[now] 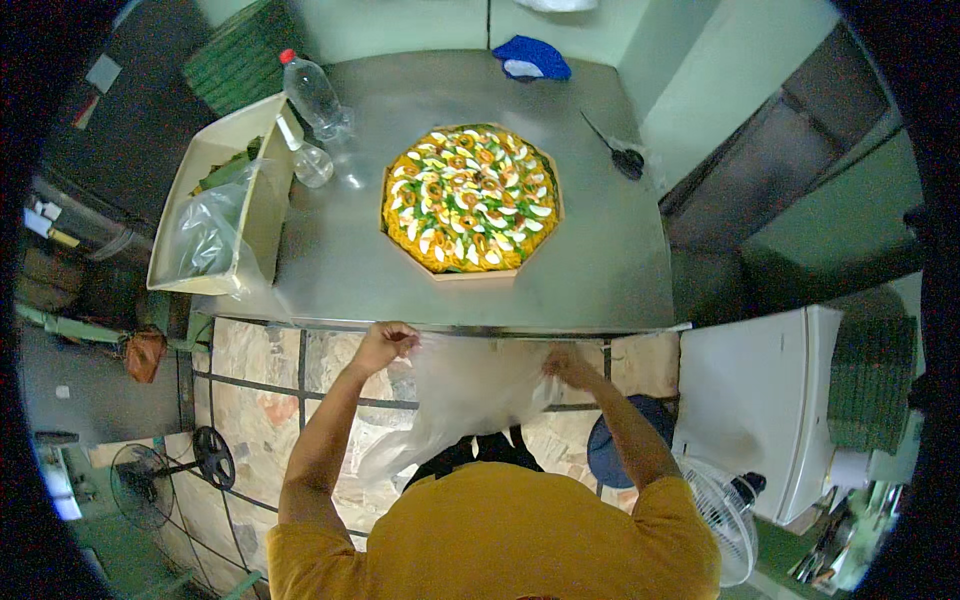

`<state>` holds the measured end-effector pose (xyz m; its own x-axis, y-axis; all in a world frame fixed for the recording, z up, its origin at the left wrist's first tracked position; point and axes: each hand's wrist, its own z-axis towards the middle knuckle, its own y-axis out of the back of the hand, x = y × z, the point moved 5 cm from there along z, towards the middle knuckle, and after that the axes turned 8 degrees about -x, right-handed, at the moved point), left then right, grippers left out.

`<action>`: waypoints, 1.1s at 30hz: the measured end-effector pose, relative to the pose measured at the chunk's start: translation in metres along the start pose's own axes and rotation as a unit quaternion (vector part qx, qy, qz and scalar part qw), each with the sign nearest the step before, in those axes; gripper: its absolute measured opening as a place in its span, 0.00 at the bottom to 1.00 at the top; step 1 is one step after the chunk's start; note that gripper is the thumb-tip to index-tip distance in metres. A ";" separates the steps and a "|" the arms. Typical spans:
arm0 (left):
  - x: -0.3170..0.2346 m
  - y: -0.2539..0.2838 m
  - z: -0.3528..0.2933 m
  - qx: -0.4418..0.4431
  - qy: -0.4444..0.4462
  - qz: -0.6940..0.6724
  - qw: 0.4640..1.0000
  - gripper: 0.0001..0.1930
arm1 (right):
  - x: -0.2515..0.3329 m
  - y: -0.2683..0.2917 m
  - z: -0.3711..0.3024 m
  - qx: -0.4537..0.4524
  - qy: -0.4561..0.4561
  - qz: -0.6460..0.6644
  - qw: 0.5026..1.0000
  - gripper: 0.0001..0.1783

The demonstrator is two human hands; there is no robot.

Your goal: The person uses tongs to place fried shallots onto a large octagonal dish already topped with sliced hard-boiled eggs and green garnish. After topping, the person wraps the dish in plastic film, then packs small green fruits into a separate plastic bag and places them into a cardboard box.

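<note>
A thin, see-through plastic bag (480, 385) hangs in front of me, just off the table's near edge. My left hand (385, 345) pinches its upper left corner, and my right hand (575, 367) grips its upper right side. The lower part drapes toward my left forearm. Beyond the edge, on the metal table (340, 280), sits an octagonal box (475, 277) of orange noodles (470, 205) topped with egg slices, green bits and orange rings. Neither hand touches the box.
At the table's left stands a cream bin (262, 235) holding plastic bags and leaves. Beside it are a spray bottle (312, 165) and a clear red-capped bottle (310, 95). Scissors (625, 160) and a blue cloth (535, 60) lie farther back. A fan (720, 520) stands behind my right arm.
</note>
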<state>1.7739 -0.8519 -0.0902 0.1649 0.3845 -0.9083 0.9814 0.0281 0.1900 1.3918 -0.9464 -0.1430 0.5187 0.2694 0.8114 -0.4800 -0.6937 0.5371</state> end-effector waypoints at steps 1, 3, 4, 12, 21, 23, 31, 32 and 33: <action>0.004 0.006 0.009 -0.010 -0.039 0.027 0.999 0.08 | -0.009 0.006 0.007 -0.028 -0.028 -0.046 0.998 0.11; 0.012 0.015 0.022 -0.014 -0.079 0.091 0.993 0.11 | -0.025 0.017 0.021 -0.067 -0.097 -0.130 0.985 0.07; 0.010 0.020 0.023 -0.046 -0.129 0.084 0.987 0.11 | -0.025 0.020 0.027 -0.078 -0.074 -0.140 0.984 0.06; 0.020 0.011 -0.011 -0.062 -0.221 0.346 0.910 0.11 | 0.021 0.016 0.016 -0.160 -0.066 -0.078 0.982 0.13; 0.128 0.043 -0.055 -0.191 -0.279 0.370 0.866 0.17 | 0.052 -0.041 -0.039 -0.189 0.013 -0.382 0.904 0.13; 0.190 0.023 -0.079 -0.007 -0.123 0.554 0.824 0.20 | 0.025 -0.091 -0.056 -0.025 -0.034 -0.482 0.875 0.17; 0.184 0.054 -0.102 0.060 -0.121 0.463 0.876 0.10 | -0.027 -0.110 -0.093 0.101 -0.227 -0.128 0.960 0.22; 0.166 0.063 -0.099 0.067 -0.147 0.452 0.877 0.09 | -0.020 -0.095 -0.088 0.084 -0.217 -0.078 0.969 0.22; 0.148 0.071 -0.095 0.069 -0.155 0.450 0.877 0.08 | -0.011 -0.082 -0.082 0.079 -0.209 -0.070 0.972 0.22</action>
<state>1.8586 -0.7052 -0.1758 0.8767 -0.0759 -0.4750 0.4387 -0.2789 0.8543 1.3674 -0.8379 -0.1767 0.8293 0.0972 0.5503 -0.2857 -0.7726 0.5670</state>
